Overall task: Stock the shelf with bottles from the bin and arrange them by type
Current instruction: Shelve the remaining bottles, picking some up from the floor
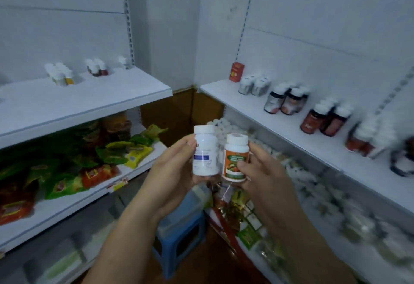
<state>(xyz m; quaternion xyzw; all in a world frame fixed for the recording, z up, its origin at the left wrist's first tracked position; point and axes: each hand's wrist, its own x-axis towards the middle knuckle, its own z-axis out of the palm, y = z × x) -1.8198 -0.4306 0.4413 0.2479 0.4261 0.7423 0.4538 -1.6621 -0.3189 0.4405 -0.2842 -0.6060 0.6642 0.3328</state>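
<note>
Left hand (172, 171) holding a white bottle with a blue label (205, 151), right hand (262, 169) holding a white bottle with an orange label (235, 158), both upright, side by side, between two white shelves (280, 124).

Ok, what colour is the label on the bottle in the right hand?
Mostly orange with a green band, on the white bottle; head view shows it.

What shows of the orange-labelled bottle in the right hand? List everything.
The orange-labelled bottle is small, white, plastic-looking, with a white cap on. Its orange and green label is too blurred to read. The right hand grips it nearly upright in the air, thumb across the label, close beside the white bottle.
</note>
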